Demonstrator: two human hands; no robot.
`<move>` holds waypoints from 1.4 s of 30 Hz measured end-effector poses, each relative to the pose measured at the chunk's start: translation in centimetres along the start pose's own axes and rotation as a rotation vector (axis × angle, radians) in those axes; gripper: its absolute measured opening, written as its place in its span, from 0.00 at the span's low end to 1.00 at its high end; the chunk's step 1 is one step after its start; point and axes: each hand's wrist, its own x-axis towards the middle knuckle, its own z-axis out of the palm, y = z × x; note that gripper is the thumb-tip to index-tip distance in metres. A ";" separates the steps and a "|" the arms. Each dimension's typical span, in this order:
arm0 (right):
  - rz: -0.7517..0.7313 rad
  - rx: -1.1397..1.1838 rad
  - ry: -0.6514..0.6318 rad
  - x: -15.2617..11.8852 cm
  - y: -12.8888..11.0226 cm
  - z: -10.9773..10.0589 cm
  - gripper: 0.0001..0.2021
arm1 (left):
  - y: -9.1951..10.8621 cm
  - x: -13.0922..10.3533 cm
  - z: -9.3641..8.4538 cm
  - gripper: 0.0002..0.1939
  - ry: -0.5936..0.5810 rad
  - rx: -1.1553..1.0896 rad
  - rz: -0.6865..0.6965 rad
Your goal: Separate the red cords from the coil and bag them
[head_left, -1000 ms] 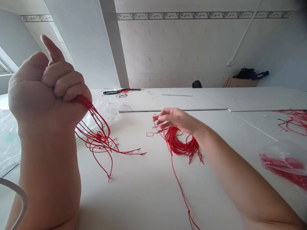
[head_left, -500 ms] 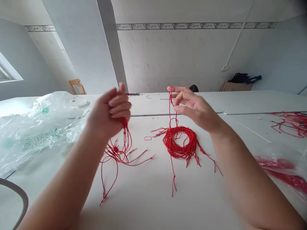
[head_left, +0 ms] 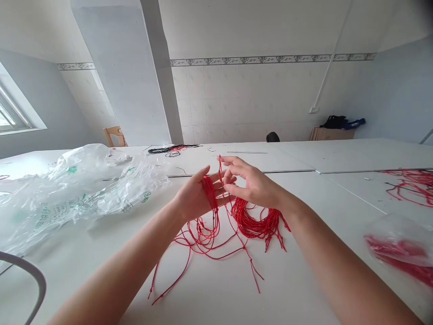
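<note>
My left hand point(head_left: 196, 196) is turned palm up with its thumb raised. A bundle of red braided cords point(head_left: 210, 192) lies across its palm and fingers. Their knotted ends hang down and trail over the table below. My right hand point(head_left: 248, 180) is right beside it, a single red cord point(head_left: 220, 171) hooked over the index finger and pinched lower down by the thumb and other fingers. This cord hangs close to the left fingertips; whether it touches them I cannot tell. Beneath the right hand lies a coiled pile of red cords point(head_left: 259, 225), its far edge hidden.
Crumpled clear plastic bags point(head_left: 84, 185) cover the table's left side. Black and red cords point(head_left: 172, 150) lie at the back. On the right are loose red cords point(head_left: 412, 185) and a clear bag of red material point(head_left: 401, 246). A grey curved tube point(head_left: 35, 280) stands at the lower left.
My left hand has moved right and turned from a closed fist to palm up, carrying its cords. The right hand has moved left with its cord, away from the coil, so both hands meet.
</note>
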 end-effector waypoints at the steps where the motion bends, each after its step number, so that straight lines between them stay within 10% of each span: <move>1: 0.003 -0.009 -0.019 0.0 -0.1 0.1 0.05 | 0.0 0.0 0.0 0.26 -0.030 0.016 -0.004; 17: -0.022 -0.204 -0.038 -0.2 -0.8 0.5 0.03 | 0.1 -0.3 -0.3 0.15 -0.106 0.229 0.121; 24: -0.018 -0.317 0.066 -0.4 0.4 -0.7 0.06 | 2.6 -1.1 1.6 0.18 0.190 0.090 0.357; 32: 0.417 -0.454 0.023 -0.9 1.5 -3.7 0.09 | 7.5 -5.3 3.2 0.21 0.240 -0.189 0.751; 42: 0.597 -0.467 -0.118 -0.7 4.1 -4.4 0.11 | 7.4 -5.3 2.2 0.22 0.191 -0.202 0.581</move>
